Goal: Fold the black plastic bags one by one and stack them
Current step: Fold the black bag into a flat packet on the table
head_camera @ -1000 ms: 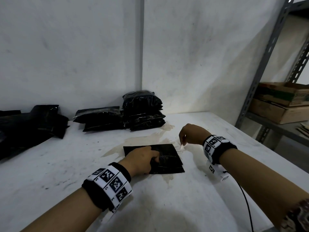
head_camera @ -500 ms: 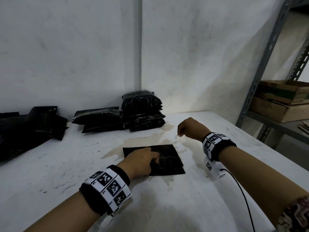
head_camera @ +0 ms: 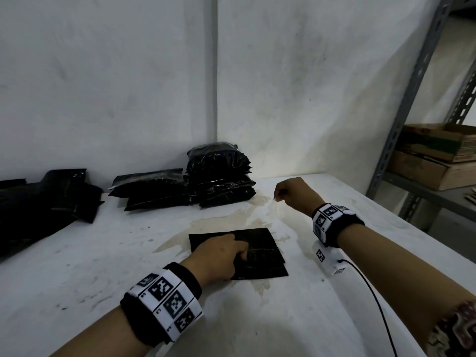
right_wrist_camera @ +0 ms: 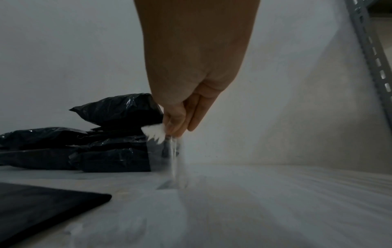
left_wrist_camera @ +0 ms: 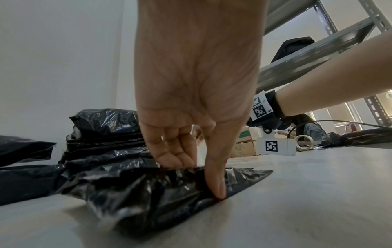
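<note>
Under the left hand (head_camera: 219, 256) on the white tabletop (head_camera: 296, 318), a folded black bag (head_camera: 260, 249) lay flat – fingers curled, thumb pressing it, right hand (head_camera: 293, 193) raised beyond, grip pinching something small and pale, stacked bags (head_camera: 219, 176) further back.

A white, scuffed table top (head_camera: 77, 292) with a brownish stain (head_camera: 231, 217) is seen against a white wall (head_camera: 103, 86). A grey slotted-metal shelf rack (head_camera: 422, 81) is noted at right, with brown cardboard boxes (head_camera: 435, 161) stacked on its shelf. A roll of clear tape (left_wrist_camera: 303, 142) is visible in the left wrist view.
</note>
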`<state>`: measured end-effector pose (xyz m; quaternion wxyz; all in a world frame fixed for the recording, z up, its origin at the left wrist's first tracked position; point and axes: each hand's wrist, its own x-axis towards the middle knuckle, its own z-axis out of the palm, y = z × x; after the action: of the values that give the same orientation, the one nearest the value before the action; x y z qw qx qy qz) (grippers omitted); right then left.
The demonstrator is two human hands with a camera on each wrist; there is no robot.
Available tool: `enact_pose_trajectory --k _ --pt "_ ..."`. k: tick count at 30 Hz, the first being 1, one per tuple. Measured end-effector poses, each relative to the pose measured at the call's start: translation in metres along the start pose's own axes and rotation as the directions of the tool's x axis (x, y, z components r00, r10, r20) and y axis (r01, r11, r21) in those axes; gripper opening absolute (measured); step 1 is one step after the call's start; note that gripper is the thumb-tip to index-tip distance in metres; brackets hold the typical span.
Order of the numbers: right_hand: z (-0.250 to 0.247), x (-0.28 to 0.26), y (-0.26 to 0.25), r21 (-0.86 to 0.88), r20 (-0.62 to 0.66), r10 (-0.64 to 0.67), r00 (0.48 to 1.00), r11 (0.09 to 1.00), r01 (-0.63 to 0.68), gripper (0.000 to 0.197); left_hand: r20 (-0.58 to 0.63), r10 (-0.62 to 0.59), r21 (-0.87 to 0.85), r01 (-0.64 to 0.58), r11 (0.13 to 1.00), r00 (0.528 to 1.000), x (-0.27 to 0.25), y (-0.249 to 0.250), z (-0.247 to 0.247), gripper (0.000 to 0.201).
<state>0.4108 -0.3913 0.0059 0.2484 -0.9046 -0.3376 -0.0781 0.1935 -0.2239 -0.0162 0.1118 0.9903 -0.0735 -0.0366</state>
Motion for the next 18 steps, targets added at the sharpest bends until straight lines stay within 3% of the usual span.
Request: enact_pose_trajectory --k 3,7,13,16,18 --pt "-0.015 0.021 -0.009 0.093 -0.175 -0.053 0.983 0.993 0.07 0.018 0.035 -0.014 -0.004 0.014 1.0 0.999 0.003 0.001 -0.002 0.032" --pt "-0.027 0.046 -0.017 0.014 -0.1 -0.066 0.993 0.998 0.068 0.016 0.056 -0.014 -0.003 0.015 1.0 0.998 0.004 0.002 -0.004 0.03" --pt "-0.026 0.059 -0.011 0.021 -0.194 -0.016 0.981 1.0 0.02 0.017 0.049 0.001 -0.007 0.0 1.0 0.999 0.002 0.0 -0.003 0.03" --pt "-0.031 0.068 -0.012 0.059 -0.338 -0.048 0.94 0.996 0.072 0.016 0.047 -0.003 -0.019 0.003 1.0 0.999 0.002 -0.001 -0.003 0.031" --pt "-0.041 0.075 -0.017 0.1 -0.365 -0.061 0.929 0.989 0.104 0.015 0.043 0.003 -0.024 -0.002 1.0 0.999 0.003 -0.001 -0.003 0.032"
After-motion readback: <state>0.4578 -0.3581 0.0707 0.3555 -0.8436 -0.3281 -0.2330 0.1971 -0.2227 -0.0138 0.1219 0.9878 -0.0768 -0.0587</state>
